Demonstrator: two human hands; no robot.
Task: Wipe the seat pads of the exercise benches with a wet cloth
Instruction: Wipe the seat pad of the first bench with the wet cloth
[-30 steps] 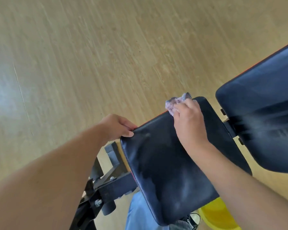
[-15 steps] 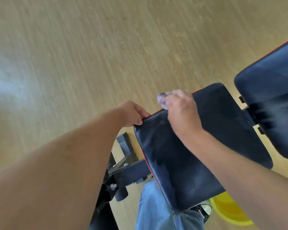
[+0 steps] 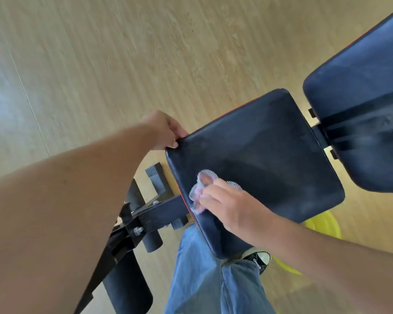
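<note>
- The right hand [image 3: 230, 208] presses a crumpled pale cloth [image 3: 200, 189] onto the dark seat pad [image 3: 270, 155], fingers [image 3: 210, 196] clenched around it near the pad's 8 o'clock edge.
- The left hand [image 3: 162, 130] grips the pad's corner at 10 o'clock, thumb on top and fingers curled under.
- The back pad [image 3: 361, 109] lies at 2 o'clock, just beside the seat pad.
- A yellow basin [image 3: 325, 223] shows on the wooden floor [image 3: 123, 53] at 4 o'clock, partly hidden.
- The black frame [image 3: 154, 214] runs toward 8 o'clock.
</note>
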